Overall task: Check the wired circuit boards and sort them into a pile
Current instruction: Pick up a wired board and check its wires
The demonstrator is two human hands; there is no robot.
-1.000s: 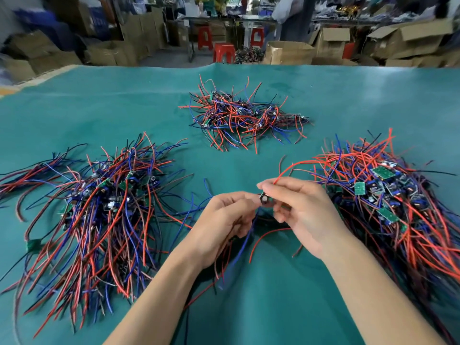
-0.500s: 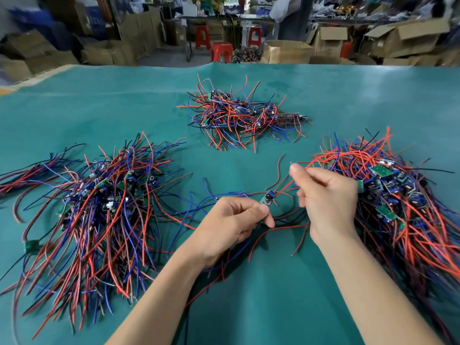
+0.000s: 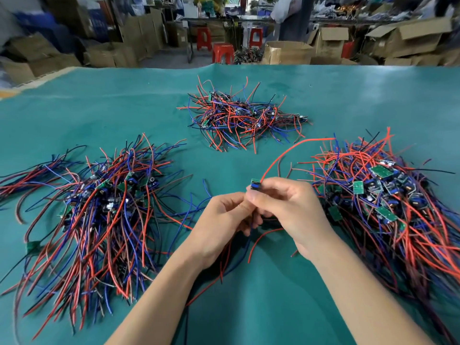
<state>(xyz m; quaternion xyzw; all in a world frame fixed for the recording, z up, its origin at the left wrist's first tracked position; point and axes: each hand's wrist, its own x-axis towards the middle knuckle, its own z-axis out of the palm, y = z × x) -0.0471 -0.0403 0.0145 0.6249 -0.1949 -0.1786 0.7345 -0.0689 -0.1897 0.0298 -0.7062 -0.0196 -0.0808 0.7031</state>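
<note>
wired board pinched between both hands, three piles around

head view: we see a teal table cover (image 3: 373,90) with three heaps of wired boards. the left pile (image 3: 99,210) is the widest, its red, blue and black leads fanned toward the near edge. the far pile (image 3: 239,115) is smaller and sits well apart from both hands. the right pile (image 3: 388,195) shows several green boards face up and lies just beside our right wrist. behind the table are cardboard boxes (image 3: 286,52) and red stools (image 3: 222,53), blurred.

the circuit board (image 3: 255,183) is held up above the cover, between the left and right piles. our right hand (image 3: 291,210) pinches it at thumb and fingertips, so most of the board is hidden. our left hand (image 3: 224,220) touches the right, fingers curled round the leads below the board. a red wire (image 3: 281,155) arcs up from the board toward the right pile; loose leads trail under both wrists.
</note>
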